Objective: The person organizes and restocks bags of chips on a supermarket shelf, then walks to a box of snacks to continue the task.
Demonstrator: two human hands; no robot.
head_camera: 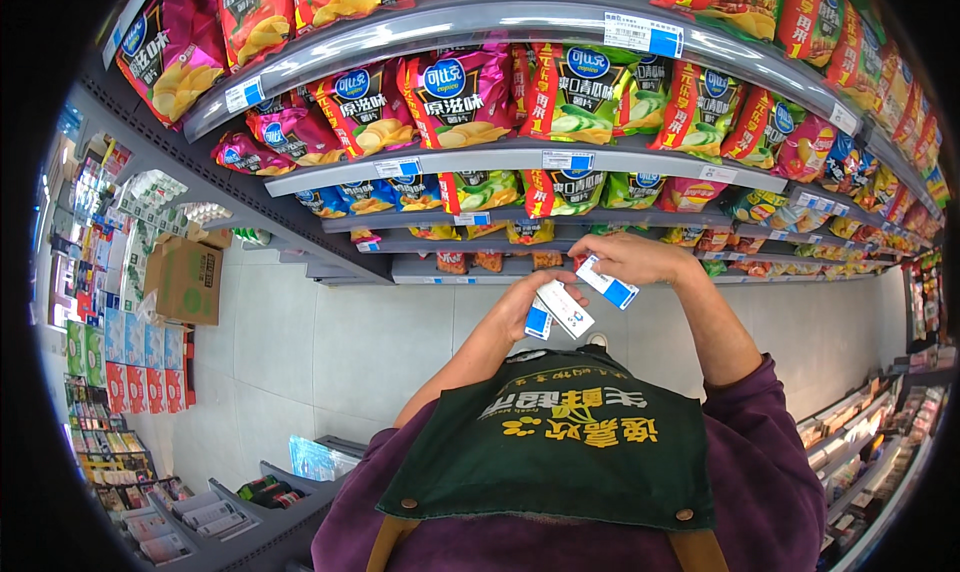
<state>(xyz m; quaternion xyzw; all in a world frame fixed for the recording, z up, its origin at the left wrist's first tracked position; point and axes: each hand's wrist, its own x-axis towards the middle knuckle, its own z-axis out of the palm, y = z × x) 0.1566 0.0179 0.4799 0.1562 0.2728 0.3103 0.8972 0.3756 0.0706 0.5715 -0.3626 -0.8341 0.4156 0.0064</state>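
In the head view my left hand (517, 302) holds a small stack of paper shelf price labels (564, 309), with a white printed one on top and a blue-cornered label (538, 321) beneath. My right hand (634, 258) pinches a single white-and-blue price label (607, 282) just to the right of that stack. Both hands are in front of my dark green apron (555, 452), over the floor and the lower shelves. The fingertips of my right hand lie close to those of my left. Whether they touch, I cannot tell.
Curved shelves (465, 156) ahead carry bags of potato chips (455, 96); price labels (568, 160) sit in the edge strips. To the left, a cardboard box (187, 279) stands near stacked drink cartons (146, 388). Behind me on the right is another goods shelf (862, 437). Grey tiles (375, 332) cover the floor.
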